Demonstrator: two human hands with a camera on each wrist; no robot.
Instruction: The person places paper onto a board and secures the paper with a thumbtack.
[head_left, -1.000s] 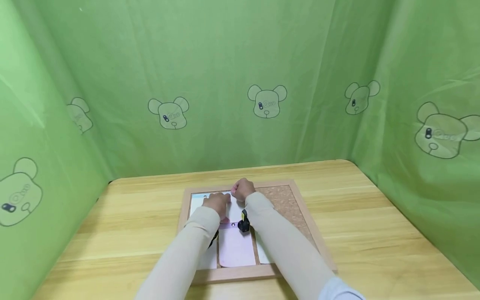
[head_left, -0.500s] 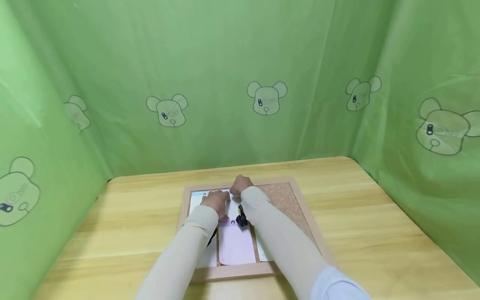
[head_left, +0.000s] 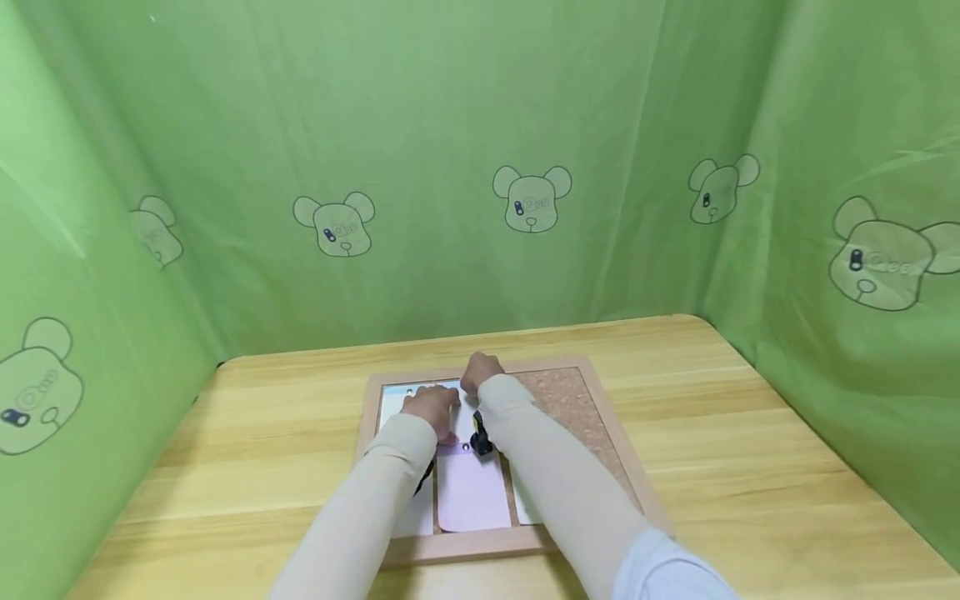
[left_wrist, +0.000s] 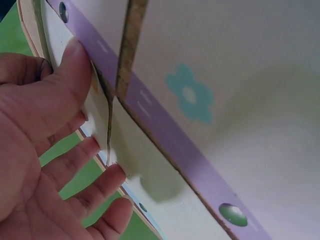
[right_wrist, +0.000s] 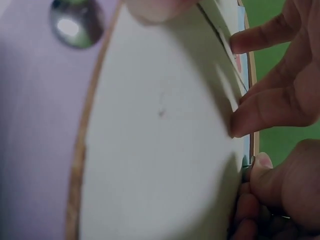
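Note:
A white card [right_wrist: 150,125] lies at the top middle of a wood-framed cork board [head_left: 570,408]. My left hand [head_left: 433,407] rests on it, spread fingers [left_wrist: 102,185] touching the cards near the board's top edge, thumb close to the purple strip of the card below. At the white card's top edge, my right hand [head_left: 482,372] pinches a small, thin metal pin [right_wrist: 248,164] between thumb and curled forefinger. Its tip is mostly hidden. Below lies a purple-topped card [head_left: 472,492], held by round silver tacks [right_wrist: 77,22].
More cards stand beside these, including one at the upper left [head_left: 392,404] with a blue top strip. Bare cork shows on the board's right part. The board lies on a wooden table [head_left: 750,467], with a green curtain [head_left: 435,283] behind and at both sides.
My right hand has shifted slightly left and away from me along the card's top edge, its wrist turning a little. My left hand stays almost in place.

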